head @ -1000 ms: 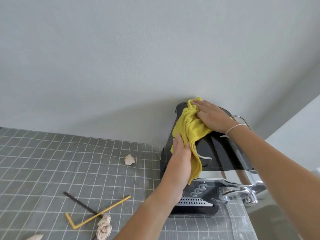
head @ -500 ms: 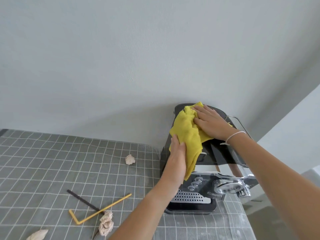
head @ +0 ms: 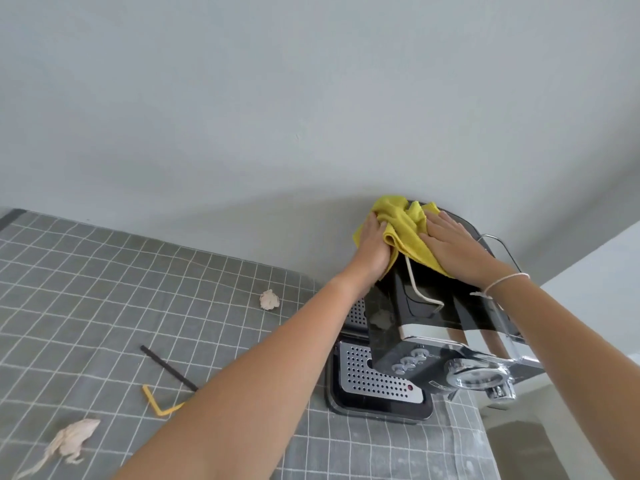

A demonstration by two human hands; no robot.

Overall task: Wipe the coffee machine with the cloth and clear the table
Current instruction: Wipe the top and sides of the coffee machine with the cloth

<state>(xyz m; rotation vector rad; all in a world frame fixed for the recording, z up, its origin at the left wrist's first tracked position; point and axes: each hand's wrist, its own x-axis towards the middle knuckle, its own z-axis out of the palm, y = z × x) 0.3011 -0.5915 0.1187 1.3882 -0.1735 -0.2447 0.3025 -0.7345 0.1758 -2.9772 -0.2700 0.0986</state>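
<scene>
A: What does the coffee machine (head: 433,327) look like?

B: Glossy black body with silver trim. It stands at the far right end of the desk (head: 104,292), its back close to the grey wall (head: 277,98). At the front sit a row of round buttons (head: 410,360) and a chrome dial (head: 476,375). Below them is a perforated silver drip tray (head: 374,379) in a black surround, with a small red dot near its right corner.

A: And the cloth?

B: The yellow cloth (head: 403,225) is bunched and folded on the top rear of the machine, draped a little over its left upper edge.

A: What are the hands doing?

B: The left hand (head: 374,247) is clenched around the cloth's left part, at the machine's upper left corner. The right hand (head: 453,247) lies flat with fingers spread, pressing the cloth's right part down on the top; it does not grip it. A thin white band (head: 502,284) circles the right wrist.

A: What else is on the desk?

B: A grey covering with a white grid. On it lie a crumpled pale scrap (head: 269,299) near the machine, a thin black stick (head: 168,367), a bent yellow straw (head: 156,403) partly hidden by the left forearm, and a larger crumpled pale paper (head: 72,441) at the near left edge. All lie well apart from the machine.
</scene>
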